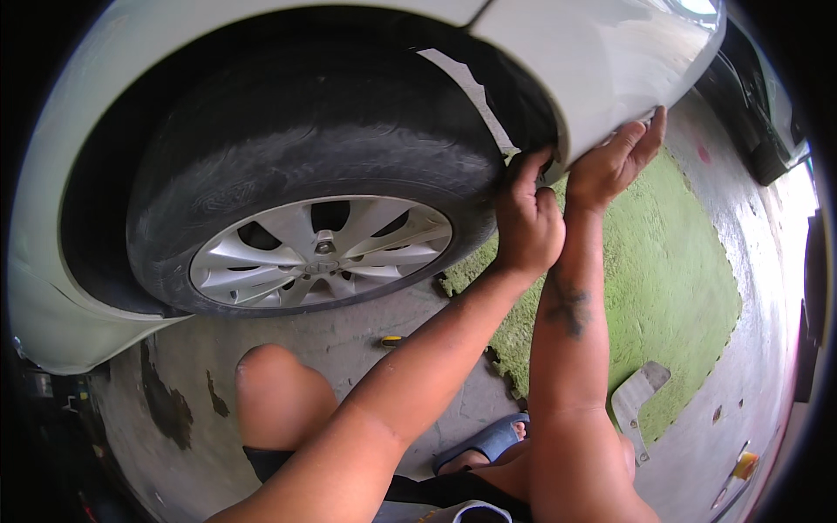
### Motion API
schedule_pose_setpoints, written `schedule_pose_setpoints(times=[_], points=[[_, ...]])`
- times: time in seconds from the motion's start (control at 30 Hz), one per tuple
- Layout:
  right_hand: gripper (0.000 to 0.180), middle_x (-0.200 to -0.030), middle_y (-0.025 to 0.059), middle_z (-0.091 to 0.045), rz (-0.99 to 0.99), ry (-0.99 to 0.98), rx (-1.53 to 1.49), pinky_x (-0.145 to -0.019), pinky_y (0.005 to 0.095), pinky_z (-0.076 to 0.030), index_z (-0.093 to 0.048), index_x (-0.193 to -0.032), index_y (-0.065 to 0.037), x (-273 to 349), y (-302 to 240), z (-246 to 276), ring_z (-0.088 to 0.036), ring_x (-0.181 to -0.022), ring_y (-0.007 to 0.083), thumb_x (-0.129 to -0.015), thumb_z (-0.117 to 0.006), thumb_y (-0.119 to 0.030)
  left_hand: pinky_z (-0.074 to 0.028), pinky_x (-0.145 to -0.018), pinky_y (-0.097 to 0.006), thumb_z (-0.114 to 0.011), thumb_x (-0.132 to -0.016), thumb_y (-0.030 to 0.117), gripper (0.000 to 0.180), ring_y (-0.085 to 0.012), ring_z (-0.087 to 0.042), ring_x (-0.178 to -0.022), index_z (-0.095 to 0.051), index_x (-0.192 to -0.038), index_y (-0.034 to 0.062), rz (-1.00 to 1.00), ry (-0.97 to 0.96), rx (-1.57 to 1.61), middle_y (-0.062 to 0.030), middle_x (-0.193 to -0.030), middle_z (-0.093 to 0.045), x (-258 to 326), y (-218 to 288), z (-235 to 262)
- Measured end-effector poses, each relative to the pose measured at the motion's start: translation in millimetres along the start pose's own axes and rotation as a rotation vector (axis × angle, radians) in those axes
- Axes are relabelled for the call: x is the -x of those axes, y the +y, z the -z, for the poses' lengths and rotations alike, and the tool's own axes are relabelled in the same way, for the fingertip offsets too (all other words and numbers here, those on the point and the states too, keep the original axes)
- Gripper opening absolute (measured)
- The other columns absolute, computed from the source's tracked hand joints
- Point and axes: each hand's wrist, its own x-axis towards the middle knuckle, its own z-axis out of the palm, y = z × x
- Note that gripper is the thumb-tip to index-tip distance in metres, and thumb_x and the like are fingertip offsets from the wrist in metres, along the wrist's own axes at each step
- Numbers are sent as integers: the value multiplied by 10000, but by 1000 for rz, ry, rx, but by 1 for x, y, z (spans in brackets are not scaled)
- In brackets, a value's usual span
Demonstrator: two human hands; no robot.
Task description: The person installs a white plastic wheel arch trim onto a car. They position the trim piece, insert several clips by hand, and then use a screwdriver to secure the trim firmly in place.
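A white car bumper (602,65) curves down behind the front of a tyre (331,122) with a silver alloy wheel (318,261). At the bumper's lower rear corner, beside the tyre, is my left hand (532,213). Its fingers are bent around the corner of the wheel arch, and their tips are partly hidden there. Just to the right, my right hand (610,166) grips the bumper's lower edge from beneath, some fingers tucked out of sight. A pale strip (471,91) shows inside the dark wheel arch above my left hand.
Under the bumper lies a green foam mat (663,279) with a bent metal plate (638,401) at its near edge. A small yellow-and-black tool (392,341) rests on the concrete near the wheel. Farther right are an orange-ended object (745,465) and another dark vehicle (758,96).
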Motion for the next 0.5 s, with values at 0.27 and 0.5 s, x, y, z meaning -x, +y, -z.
schedule_pose_setpoints(times=[0.27,0.5], points=[[559,-1476,221,-399,-96,12,-201,-1161,451,-336,-371,-1547,-9,4,-1,-11,-440,-1357,320,-1108,-380,-354,-514,-891,-416,-422,-797,-77,360,-317,-641,-968,-615,-1096,-21,-27,103,15,-182,-1053,-649,-14,14,-7],[509,-1480,185,-468,-75,7,-112,-1126,389,-387,-363,-1549,-17,9,-4,-7,-497,-1311,262,-1127,-357,-301,-497,-833,-428,-423,-745,-79,399,-331,-591,-922,-628,-1078,-2,-183,147,-89,-167,-1016,-618,-16,13,-3]])
